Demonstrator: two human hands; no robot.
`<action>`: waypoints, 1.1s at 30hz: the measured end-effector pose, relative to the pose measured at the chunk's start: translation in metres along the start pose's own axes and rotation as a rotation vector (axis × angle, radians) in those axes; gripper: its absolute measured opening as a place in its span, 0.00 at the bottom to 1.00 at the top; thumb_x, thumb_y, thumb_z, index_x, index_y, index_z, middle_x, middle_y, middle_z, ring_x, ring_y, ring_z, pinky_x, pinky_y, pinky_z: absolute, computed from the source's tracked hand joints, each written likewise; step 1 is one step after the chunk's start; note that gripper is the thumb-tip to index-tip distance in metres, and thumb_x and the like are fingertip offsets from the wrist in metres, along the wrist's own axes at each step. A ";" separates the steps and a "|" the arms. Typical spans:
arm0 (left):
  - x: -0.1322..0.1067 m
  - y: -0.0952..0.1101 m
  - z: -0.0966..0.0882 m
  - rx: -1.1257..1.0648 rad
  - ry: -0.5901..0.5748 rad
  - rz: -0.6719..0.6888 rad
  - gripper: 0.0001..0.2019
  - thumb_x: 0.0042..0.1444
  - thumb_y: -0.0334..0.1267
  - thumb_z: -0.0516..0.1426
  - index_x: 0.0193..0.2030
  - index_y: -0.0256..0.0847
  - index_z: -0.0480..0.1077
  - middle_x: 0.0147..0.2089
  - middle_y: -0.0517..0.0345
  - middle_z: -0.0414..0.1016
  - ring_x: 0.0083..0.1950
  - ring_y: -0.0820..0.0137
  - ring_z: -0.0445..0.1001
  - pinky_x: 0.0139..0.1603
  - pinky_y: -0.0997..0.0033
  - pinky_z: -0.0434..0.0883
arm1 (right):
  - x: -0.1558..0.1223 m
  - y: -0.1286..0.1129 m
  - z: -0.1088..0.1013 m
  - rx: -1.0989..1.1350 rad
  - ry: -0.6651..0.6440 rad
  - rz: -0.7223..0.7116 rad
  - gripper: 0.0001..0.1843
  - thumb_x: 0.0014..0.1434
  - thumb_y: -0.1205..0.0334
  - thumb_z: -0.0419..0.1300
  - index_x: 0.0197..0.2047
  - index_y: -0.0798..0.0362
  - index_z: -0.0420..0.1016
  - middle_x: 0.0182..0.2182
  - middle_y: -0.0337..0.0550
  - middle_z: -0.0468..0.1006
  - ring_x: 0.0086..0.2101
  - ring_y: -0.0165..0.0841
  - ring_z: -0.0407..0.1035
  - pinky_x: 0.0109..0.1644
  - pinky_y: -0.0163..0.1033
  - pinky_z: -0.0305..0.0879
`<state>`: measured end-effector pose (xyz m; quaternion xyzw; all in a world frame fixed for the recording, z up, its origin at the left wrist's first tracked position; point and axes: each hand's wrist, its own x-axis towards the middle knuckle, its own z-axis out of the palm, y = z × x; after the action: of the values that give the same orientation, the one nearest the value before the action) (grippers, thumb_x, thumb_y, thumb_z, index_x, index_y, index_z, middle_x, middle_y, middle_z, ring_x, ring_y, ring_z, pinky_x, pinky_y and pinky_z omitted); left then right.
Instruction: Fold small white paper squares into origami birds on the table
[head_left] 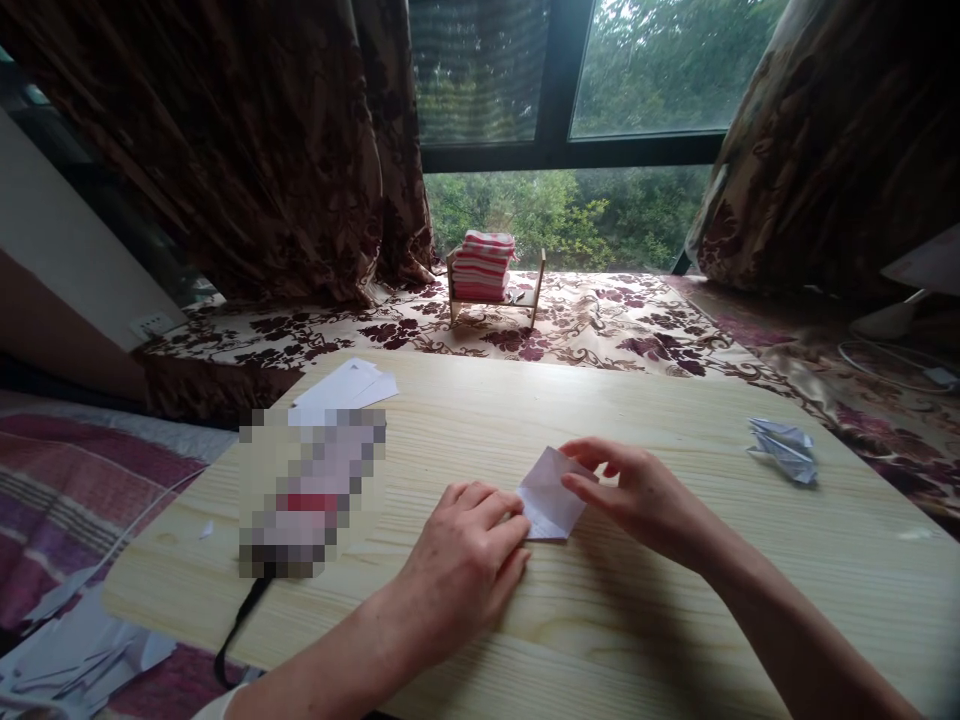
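Observation:
A small folded piece of white paper [553, 495] lies near the middle of the wooden table, with creases and a raised flap on it. My left hand [472, 545] rests on the table, its curled fingers pressing the paper's left edge. At the upper right edge, my right hand [611, 485] has its thumb over the paper and its fingertips around the far corner. Part of the paper is hidden beneath the fingers of both hands.
A folded paper shape [784, 450] sits at the table's right. White sheets [346, 385] lie at the back left, behind a blurred-out object [315, 495] with a black strap. More papers [75, 645] are heaped below the left edge. A small rack [538, 295] holds folded striped cloths [484, 265].

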<state>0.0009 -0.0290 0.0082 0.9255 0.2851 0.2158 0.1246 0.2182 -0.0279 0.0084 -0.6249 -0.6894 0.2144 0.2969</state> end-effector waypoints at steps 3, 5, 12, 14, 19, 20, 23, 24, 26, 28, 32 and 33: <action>0.000 -0.001 0.000 0.000 0.019 0.011 0.09 0.57 0.30 0.53 0.43 0.39 0.72 0.48 0.51 0.74 0.49 0.61 0.68 0.50 0.58 0.64 | 0.002 0.004 -0.003 0.024 -0.005 -0.003 0.12 0.55 0.59 0.58 0.42 0.51 0.76 0.33 0.41 0.79 0.34 0.35 0.71 0.38 0.39 0.64; 0.000 -0.001 0.001 -0.002 0.044 0.016 0.09 0.57 0.30 0.52 0.43 0.38 0.72 0.50 0.51 0.74 0.50 0.61 0.67 0.51 0.58 0.64 | 0.001 0.003 -0.001 0.047 -0.013 -0.030 0.11 0.56 0.61 0.57 0.41 0.51 0.75 0.35 0.42 0.79 0.35 0.35 0.71 0.38 0.39 0.64; 0.000 -0.002 0.005 -0.002 0.086 0.031 0.12 0.58 0.31 0.51 0.47 0.37 0.71 0.49 0.50 0.74 0.50 0.61 0.68 0.51 0.58 0.66 | 0.000 0.002 0.012 -0.066 0.054 -0.219 0.10 0.54 0.70 0.56 0.39 0.52 0.72 0.35 0.43 0.76 0.37 0.36 0.68 0.40 0.39 0.65; 0.000 -0.003 0.005 0.007 0.085 0.032 0.12 0.59 0.31 0.51 0.46 0.37 0.71 0.50 0.50 0.74 0.50 0.60 0.67 0.50 0.58 0.66 | 0.000 -0.001 0.014 -0.111 0.045 -0.287 0.11 0.54 0.73 0.55 0.40 0.53 0.71 0.36 0.44 0.76 0.38 0.36 0.67 0.40 0.39 0.65; 0.000 -0.003 0.005 0.028 0.055 0.016 0.12 0.60 0.32 0.50 0.46 0.37 0.71 0.52 0.50 0.73 0.51 0.60 0.67 0.51 0.57 0.65 | 0.000 -0.011 0.012 -0.205 0.034 -0.432 0.09 0.56 0.75 0.55 0.36 0.53 0.72 0.37 0.43 0.76 0.38 0.35 0.64 0.43 0.41 0.60; 0.000 -0.002 0.005 0.036 0.045 0.012 0.12 0.60 0.32 0.50 0.46 0.37 0.71 0.53 0.50 0.72 0.51 0.60 0.66 0.51 0.57 0.65 | -0.001 -0.013 0.011 -0.238 0.045 -0.448 0.07 0.57 0.74 0.56 0.34 0.53 0.72 0.37 0.43 0.76 0.38 0.35 0.64 0.43 0.41 0.59; -0.001 -0.001 0.006 0.054 0.014 -0.003 0.12 0.61 0.33 0.49 0.47 0.38 0.70 0.54 0.51 0.71 0.52 0.60 0.65 0.52 0.55 0.64 | -0.003 -0.017 0.009 -0.324 0.060 -0.472 0.07 0.60 0.71 0.55 0.31 0.54 0.72 0.33 0.42 0.76 0.37 0.36 0.63 0.41 0.42 0.57; -0.001 -0.001 0.006 0.057 0.004 -0.008 0.12 0.61 0.33 0.48 0.47 0.38 0.70 0.54 0.51 0.71 0.52 0.60 0.65 0.52 0.55 0.63 | -0.004 -0.018 0.009 -0.348 0.057 -0.471 0.08 0.60 0.71 0.55 0.30 0.55 0.73 0.31 0.42 0.76 0.37 0.36 0.63 0.41 0.42 0.57; -0.002 -0.001 0.007 0.063 -0.010 -0.017 0.13 0.62 0.34 0.48 0.48 0.39 0.69 0.55 0.52 0.70 0.53 0.60 0.64 0.52 0.55 0.63 | -0.006 -0.020 0.009 -0.390 0.035 -0.460 0.09 0.60 0.71 0.56 0.29 0.54 0.73 0.28 0.41 0.76 0.36 0.36 0.63 0.41 0.41 0.56; -0.002 -0.001 0.007 0.068 -0.020 -0.022 0.13 0.63 0.35 0.47 0.49 0.40 0.69 0.55 0.52 0.70 0.53 0.60 0.64 0.52 0.56 0.62 | -0.008 -0.022 0.008 -0.425 0.000 -0.445 0.08 0.58 0.71 0.59 0.28 0.54 0.74 0.27 0.40 0.75 0.36 0.36 0.63 0.41 0.41 0.56; -0.002 0.000 0.007 0.068 -0.036 -0.028 0.14 0.63 0.35 0.47 0.50 0.40 0.68 0.54 0.52 0.69 0.53 0.60 0.63 0.52 0.56 0.62 | -0.011 -0.023 0.008 -0.465 -0.016 -0.436 0.07 0.53 0.74 0.63 0.27 0.53 0.75 0.33 0.42 0.76 0.36 0.36 0.63 0.39 0.39 0.57; -0.002 0.000 0.007 0.068 -0.042 -0.033 0.14 0.63 0.35 0.46 0.50 0.41 0.68 0.54 0.52 0.69 0.53 0.60 0.63 0.52 0.56 0.62 | -0.012 -0.024 0.008 -0.471 -0.014 -0.434 0.08 0.52 0.75 0.63 0.27 0.53 0.76 0.34 0.42 0.75 0.36 0.35 0.62 0.38 0.38 0.57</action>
<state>0.0027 -0.0305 0.0012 0.9287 0.3047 0.1846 0.1024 0.1957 -0.0419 0.0163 -0.5133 -0.8394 -0.0153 0.1782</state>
